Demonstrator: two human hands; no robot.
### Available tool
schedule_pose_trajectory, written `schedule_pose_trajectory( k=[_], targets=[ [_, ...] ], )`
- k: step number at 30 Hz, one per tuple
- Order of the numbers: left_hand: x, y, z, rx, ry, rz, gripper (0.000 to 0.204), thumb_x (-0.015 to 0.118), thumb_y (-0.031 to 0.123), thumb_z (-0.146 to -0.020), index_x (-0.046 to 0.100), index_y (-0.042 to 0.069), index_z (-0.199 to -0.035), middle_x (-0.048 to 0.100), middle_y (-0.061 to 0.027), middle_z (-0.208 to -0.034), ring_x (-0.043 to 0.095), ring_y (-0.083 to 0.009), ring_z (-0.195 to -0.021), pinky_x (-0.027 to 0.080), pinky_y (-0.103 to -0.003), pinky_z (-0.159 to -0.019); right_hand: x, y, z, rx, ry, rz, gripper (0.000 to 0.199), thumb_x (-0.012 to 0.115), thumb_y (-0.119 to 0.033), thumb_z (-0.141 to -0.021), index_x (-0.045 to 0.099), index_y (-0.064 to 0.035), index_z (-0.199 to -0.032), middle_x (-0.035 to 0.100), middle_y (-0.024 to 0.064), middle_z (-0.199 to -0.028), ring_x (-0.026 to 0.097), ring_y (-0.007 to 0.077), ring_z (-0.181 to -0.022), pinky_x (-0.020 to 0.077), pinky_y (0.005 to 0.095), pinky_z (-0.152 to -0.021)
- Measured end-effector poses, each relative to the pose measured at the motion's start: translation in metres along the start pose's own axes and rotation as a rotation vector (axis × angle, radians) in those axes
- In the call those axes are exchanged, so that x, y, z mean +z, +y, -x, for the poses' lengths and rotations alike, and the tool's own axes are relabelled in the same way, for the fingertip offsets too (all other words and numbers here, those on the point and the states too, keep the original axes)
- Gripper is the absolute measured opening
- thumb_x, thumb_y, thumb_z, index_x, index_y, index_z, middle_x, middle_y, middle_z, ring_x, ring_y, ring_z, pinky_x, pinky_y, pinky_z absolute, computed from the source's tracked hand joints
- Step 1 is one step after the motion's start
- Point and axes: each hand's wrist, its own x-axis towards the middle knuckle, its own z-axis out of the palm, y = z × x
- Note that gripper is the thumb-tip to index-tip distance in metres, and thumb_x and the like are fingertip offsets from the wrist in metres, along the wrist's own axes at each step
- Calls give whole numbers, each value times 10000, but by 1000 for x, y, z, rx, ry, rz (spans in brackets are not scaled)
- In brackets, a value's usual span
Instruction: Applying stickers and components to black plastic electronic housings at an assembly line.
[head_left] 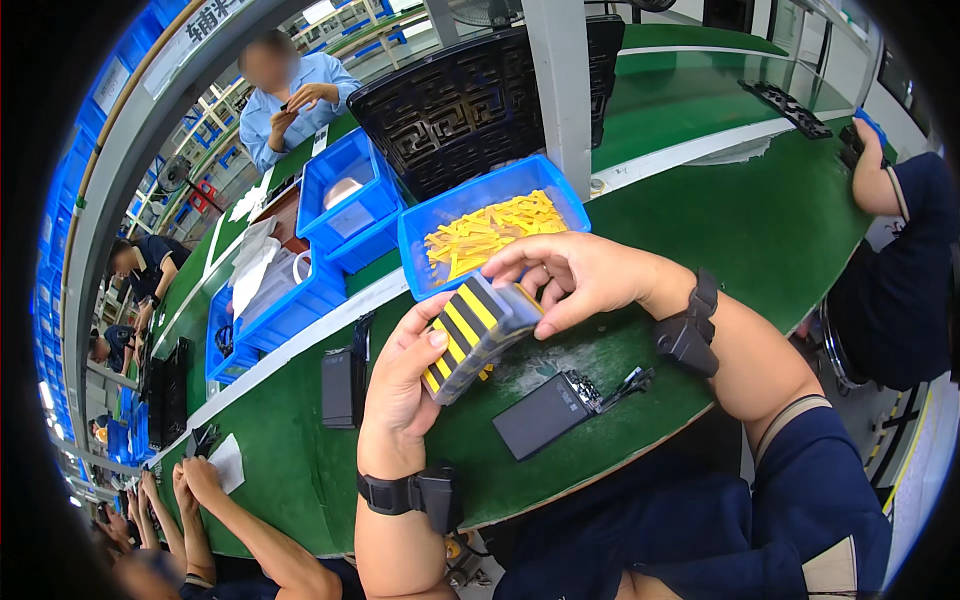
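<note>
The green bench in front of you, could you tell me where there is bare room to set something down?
The green bench is bare to the right of the blue bin of yellow strips, out toward the far person's arm. A smaller bare patch lies in front of the black block. It is crowded under both hands, around the dark flat unit, and among the blue bins at left.
</note>
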Motion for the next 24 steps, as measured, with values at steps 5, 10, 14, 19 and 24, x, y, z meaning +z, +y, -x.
schedule_pose_trajectory(
  k=[5,10,14,19,24],
  targets=[
    [0,4,1,6,-4,24,415,612,119,-805,478,-13,-1174,591,-135,-1091,597,-205,-978,491,-335,-861,-5,-4,2,70,-5,40,562,715,56,-691,495,27,-1207,587,82,-999,591,114,-827,521,242,-727],
    [0,3,1,20,31,-20,462,594,163,-809,453,-31,-1204,593,-134,-1084,600,-196,-946,487,-316,-842,-11,1,2,102,98,-177,496,700,39,-714,515,34,-1174,601,84,-940,611,124,-783,524,246,-712],
    [4,0,-3,44,66,-85,492,576,181,-814,433,-52,-1224,596,-133,-1076,610,-189,-921,484,-305,-839,-19,-2,5,156,102,-80,450,681,32,-731,533,27,-1156,600,77,-924,618,125,-766,526,247,-701],
    [3,0,0,33,34,-73,434,594,113,-809,451,-37,-1191,596,-133,-1080,610,-191,-947,489,-312,-849,-51,-28,27,145,422,393,307,579,78,-727,607,23,-1028,615,75,-813,608,120,-689,517,241,-636],
    [12,-3,3,-7,-6,-43,421,594,50,-805,441,-24,-1190,606,-138,-1060,613,-173,-936,493,-281,-827,-121,6,32,260,827,470,225,575,53,-753,606,33,-975,615,55,-780,596,111,-692,496,237,-618]
  ],
)
